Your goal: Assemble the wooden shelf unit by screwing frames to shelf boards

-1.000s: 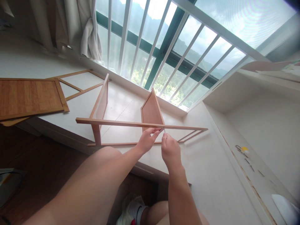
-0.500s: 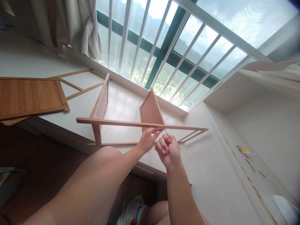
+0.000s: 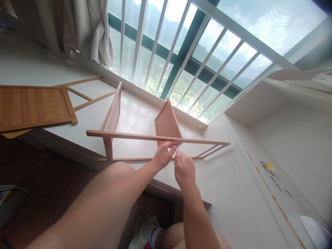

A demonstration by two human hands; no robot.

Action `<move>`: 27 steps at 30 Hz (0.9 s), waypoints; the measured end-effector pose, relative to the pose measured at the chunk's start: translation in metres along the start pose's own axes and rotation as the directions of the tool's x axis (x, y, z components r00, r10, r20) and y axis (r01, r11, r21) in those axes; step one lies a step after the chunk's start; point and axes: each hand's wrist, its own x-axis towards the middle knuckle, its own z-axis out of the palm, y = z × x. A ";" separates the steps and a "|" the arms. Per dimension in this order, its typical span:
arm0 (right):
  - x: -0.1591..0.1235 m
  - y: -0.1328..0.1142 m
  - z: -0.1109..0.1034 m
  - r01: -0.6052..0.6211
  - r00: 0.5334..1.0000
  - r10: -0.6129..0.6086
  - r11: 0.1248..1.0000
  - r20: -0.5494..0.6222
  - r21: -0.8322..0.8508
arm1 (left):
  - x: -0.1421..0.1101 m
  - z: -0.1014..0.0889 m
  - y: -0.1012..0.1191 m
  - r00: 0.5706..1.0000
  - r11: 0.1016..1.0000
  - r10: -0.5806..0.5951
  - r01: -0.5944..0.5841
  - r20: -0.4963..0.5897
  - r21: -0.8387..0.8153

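A light wooden frame (image 3: pixel 135 137) lies on its side on the white platform (image 3: pixel 228 193), with two upright shelf panels (image 3: pixel 167 122) fixed to it. My left hand (image 3: pixel 163 154) grips the long front rail just below the right panel. My right hand (image 3: pixel 183 169) is closed in a pinch on a thin metal tool (image 3: pixel 177 147), its tip set against the rail beside my left fingers. My bare knees show below.
A flat wooden panel (image 3: pixel 33 107) and an open wooden frame (image 3: pixel 85 93) lie on the platform at the left. A barred window (image 3: pixel 181 52) and a tied curtain (image 3: pixel 100 38) stand behind. Small metal parts (image 3: pixel 269 167) lie on the ledge at the right. Dark wood floor is lower left.
My right hand has turned at the wrist with the thin tool against the rail, fingers curling and uncurling. My left hand has stayed on the rail.
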 end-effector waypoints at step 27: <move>0.021 0.019 -0.001 -0.246 0.964 0.120 0.736 0.236 0.631 | -0.002 0.001 0.003 1.000 0.999 0.006 -0.005 -0.023 0.043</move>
